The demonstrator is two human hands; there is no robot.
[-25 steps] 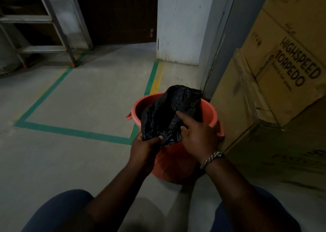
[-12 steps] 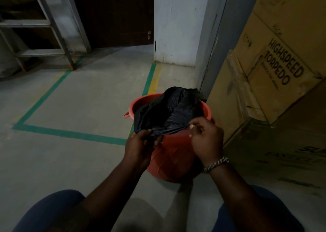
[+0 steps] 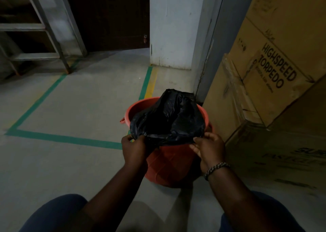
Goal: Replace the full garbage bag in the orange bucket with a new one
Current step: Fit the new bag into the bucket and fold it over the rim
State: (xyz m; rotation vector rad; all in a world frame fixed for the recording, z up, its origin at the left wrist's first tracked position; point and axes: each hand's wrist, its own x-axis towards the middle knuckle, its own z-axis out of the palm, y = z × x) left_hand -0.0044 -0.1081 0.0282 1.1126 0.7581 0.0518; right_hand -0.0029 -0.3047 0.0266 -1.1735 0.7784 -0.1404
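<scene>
Head view: the orange bucket (image 3: 169,163) stands on the concrete floor at centre frame, just beside a stack of cardboard boxes (image 3: 275,83) on the right. A black garbage bag (image 3: 169,120) is draped over its mouth, bunched up toward the far rim and covering most of the opening; only the left part of the rim shows bare. The bag's near edge runs left to right across the frame, straight ahead of both hands. The left hand (image 3: 135,147) is clamped on the bag's lower left corner, the right hand (image 3: 208,147) pinches its lower right edge, and both sit level at the near rim with forearms reaching forward. The likely next step is spreading this edge over the rim.
</scene>
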